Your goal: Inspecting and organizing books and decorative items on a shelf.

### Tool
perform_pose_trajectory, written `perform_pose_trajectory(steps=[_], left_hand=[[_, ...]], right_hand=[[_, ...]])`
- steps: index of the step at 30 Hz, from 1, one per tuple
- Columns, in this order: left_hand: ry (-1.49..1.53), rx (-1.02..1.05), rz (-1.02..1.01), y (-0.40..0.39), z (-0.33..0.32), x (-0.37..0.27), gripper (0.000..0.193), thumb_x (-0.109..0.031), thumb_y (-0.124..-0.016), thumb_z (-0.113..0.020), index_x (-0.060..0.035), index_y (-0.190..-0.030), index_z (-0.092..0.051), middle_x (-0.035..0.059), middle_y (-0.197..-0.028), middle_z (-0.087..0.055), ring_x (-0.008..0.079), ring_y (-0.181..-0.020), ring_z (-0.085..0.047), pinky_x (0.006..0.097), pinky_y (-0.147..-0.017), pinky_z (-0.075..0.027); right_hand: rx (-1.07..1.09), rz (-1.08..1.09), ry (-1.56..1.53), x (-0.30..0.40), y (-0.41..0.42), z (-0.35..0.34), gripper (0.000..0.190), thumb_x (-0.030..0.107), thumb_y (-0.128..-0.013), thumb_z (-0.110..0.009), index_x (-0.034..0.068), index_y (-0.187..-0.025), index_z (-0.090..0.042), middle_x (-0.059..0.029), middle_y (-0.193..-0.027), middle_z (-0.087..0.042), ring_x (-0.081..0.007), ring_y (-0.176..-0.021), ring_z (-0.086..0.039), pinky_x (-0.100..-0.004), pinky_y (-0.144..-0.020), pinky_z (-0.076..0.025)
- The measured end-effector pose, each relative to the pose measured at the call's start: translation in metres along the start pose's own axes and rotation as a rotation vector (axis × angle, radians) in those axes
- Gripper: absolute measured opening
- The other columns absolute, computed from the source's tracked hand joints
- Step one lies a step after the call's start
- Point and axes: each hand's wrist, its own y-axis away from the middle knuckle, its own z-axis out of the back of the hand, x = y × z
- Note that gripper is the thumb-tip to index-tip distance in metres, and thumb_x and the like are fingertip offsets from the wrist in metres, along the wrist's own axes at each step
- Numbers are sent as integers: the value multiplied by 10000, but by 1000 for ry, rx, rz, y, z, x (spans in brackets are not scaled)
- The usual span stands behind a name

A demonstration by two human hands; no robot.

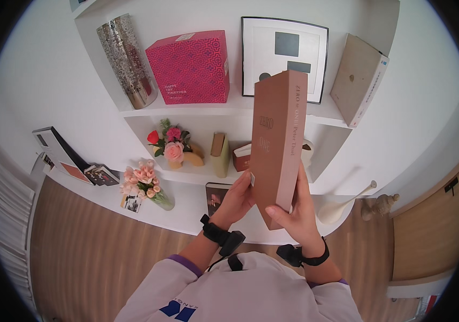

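Observation:
A thick brown book (273,149) with a pinkish spine stands upright between my two hands, in front of the shelves. My left hand (237,199) is against its left side near the bottom, most of the fingers hidden behind it. My right hand (297,209) grips the lower spine, thumb in front. Behind the book, a black-framed picture (267,52) is partly covered, as are a dark red and white box (242,157) and a white rounded vessel (306,149) on the shelf below. A dark book (215,197) lies on the ledge beside my left hand.
The upper shelf holds a metallic cylinder vase (126,64), a pink patterned box (189,66) and a large beige book (352,80). Lower are an arched flower vase (191,157), a green book (220,159), tulips (144,179), a slender white vase (336,209) and a stone-like bust (378,206).

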Motion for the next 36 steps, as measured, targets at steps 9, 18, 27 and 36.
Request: perform_pose_trajectory(steps=[9,18,27,36], left_hand=[[23,38,59,-7,-8,7,437,-339,-1002,-286,-66,-1332,-376,90,-1274,-495,202,-1163,-494,371,-988,-398],[-122,-83,-80,1,15,0,438,-331,-1002,-327,-98,-1373,-345,38,-1279,-499,149,-1142,-506,322,-938,-435],[-470,-113,-41,29,15,-20,499,-405,-987,-333,-56,-1342,-363,109,-1203,-480,236,-998,-564,369,-871,-482],[-607,-339,-76,77,34,-29,259,-166,-968,-443,-14,-1154,-541,64,-948,-598,164,-884,-600,306,-801,-509]], right_hand=[[-36,28,218,0,9,4,909,159,-728,-721,21,-1431,-160,-118,-1371,-359,-232,-1259,-375,-386,-1037,-309],[-278,-192,270,1,26,21,446,93,-804,-680,-20,-1156,-431,-139,-974,-611,-207,-807,-640,-270,-671,-528],[-777,174,648,16,-13,92,384,36,-831,-624,-35,-1156,-431,-106,-922,-586,-132,-667,-526,-262,-657,-488],[-1002,211,925,-53,-127,169,363,112,-870,-559,0,-1182,-412,-259,-1006,-591,-414,-898,-593,-425,-749,-486]])
